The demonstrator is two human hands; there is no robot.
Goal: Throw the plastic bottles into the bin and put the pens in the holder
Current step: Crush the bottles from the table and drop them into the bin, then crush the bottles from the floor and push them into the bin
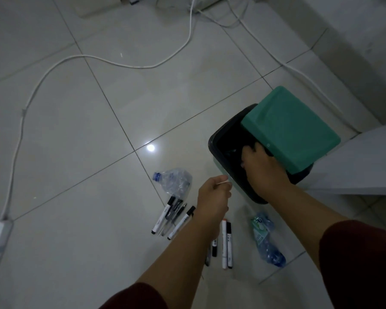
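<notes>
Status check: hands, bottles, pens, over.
Right hand in bin, lid tilted up. Left hand closed, contents unclear. Two bottles, pens on floor.

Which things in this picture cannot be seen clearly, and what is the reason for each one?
- Inside of the bin, head view: too dark, partly covered by the green lid and the right hand.
- Right hand's fingers: hidden inside the bin, so any grip is unclear.
- Pens under the left forearm: partly covered.
- Left hand: pinches something thin and pale, too small to name.
- Pen holder: not in view.
</notes>
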